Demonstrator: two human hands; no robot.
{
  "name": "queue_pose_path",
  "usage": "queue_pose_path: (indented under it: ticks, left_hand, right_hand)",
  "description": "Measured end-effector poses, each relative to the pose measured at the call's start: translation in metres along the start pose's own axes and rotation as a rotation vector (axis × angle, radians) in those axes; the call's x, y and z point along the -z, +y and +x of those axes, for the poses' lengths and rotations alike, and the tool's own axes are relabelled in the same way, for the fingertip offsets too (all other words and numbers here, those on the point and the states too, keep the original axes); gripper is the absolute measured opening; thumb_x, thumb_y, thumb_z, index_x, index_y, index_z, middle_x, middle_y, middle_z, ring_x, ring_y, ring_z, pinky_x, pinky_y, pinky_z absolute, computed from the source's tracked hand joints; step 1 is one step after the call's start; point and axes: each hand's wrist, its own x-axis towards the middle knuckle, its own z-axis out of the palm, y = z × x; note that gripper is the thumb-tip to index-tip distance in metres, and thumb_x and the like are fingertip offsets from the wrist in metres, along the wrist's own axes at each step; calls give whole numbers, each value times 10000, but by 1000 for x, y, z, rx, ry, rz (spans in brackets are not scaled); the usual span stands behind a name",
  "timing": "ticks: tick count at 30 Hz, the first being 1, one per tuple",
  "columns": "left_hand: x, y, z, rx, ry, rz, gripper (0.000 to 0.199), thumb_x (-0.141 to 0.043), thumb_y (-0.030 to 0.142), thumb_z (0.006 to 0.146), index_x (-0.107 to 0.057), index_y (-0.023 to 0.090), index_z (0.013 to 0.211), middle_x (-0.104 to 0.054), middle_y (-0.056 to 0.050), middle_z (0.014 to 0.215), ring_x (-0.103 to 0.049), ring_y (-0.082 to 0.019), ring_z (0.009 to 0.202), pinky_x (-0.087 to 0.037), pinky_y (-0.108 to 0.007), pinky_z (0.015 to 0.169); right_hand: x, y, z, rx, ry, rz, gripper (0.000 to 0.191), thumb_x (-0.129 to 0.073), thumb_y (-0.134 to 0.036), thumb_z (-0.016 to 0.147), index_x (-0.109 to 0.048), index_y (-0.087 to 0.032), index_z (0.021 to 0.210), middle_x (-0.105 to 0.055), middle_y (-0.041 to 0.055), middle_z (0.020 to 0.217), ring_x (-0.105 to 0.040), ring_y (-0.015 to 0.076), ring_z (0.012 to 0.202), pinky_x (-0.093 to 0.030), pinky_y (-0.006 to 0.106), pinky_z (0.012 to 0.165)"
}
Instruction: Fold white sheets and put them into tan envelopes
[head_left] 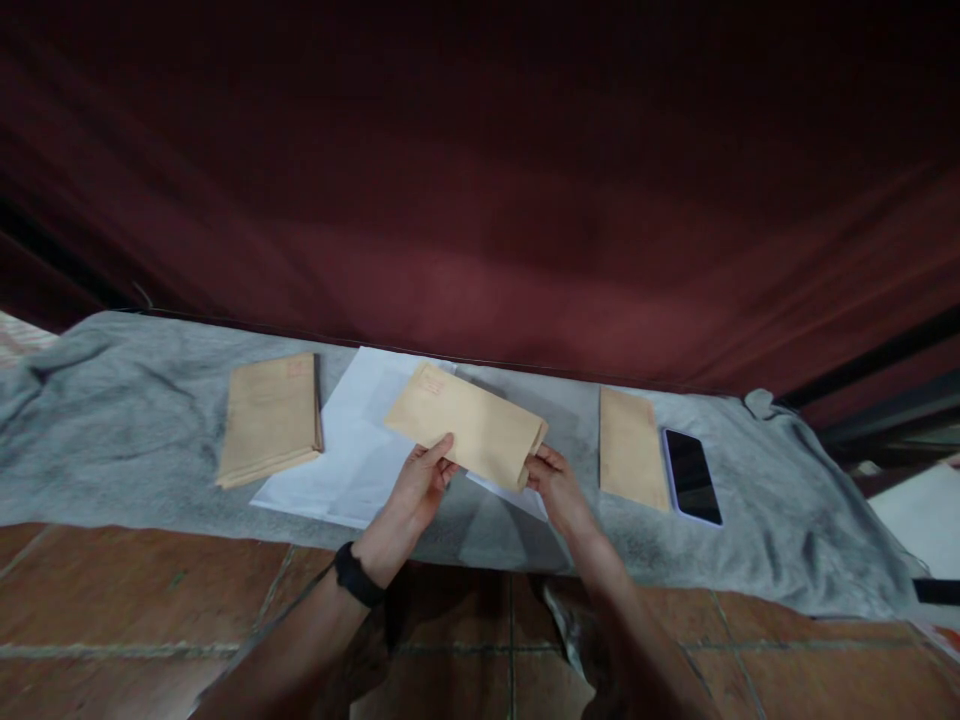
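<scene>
A tan paper envelope [472, 415] with a small red print at its upper left is held between my hands, above white paper. My left hand [426, 480] grips its lower edge, thumb on top and fingers beneath. My right hand [553, 485] is at its right end, which bulges open; the fingertips are partly hidden there. White sheets [341, 450] lie under and to the left of the envelope. Further left sits a stack of similar envelopes [271, 415].
Another tan envelope [631, 450] lies to the right, beside a phone [691, 477] with a dark screen and purple edge. A grey cloth [150, 420] covers the low surface. Behind it hangs a dark red curtain [480, 240]. Tiled floor [135, 590] shows in front.
</scene>
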Motion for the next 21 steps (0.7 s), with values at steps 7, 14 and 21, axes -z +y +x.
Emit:
queue_pose_path:
  ticks: [7,14,21]
  left_hand:
    - [9,-5,2,80,-33,57,312,-928,172,625,-680,149,813,-743,-19,770,-683,-124,637,-542,-226,595]
    - [9,-5,-3,171,-60,118,296,-932,236,659,-696,139,809,-733,-28,732,-668,-116,616,-532,-215,593]
    - [12,-8,-18,-135,-423,825,353,-727,525,856,-735,172,859,-747,-90,843,-718,-214,772,-580,-328,712]
  right_hand:
    - [6,10,8,58,63,-86,256,-746,-444,670,-730,-243,826,-790,17,834,-717,223,777,-554,318,700]
    - [9,9,14,211,141,-187,252,-700,-450,712,-719,-257,873,-788,23,865,-711,232,841,-570,326,713]
    - [20,4,17,290,184,-210,297,-654,-431,754,-716,-238,970,-785,48,965,-714,236,901,-587,360,788]
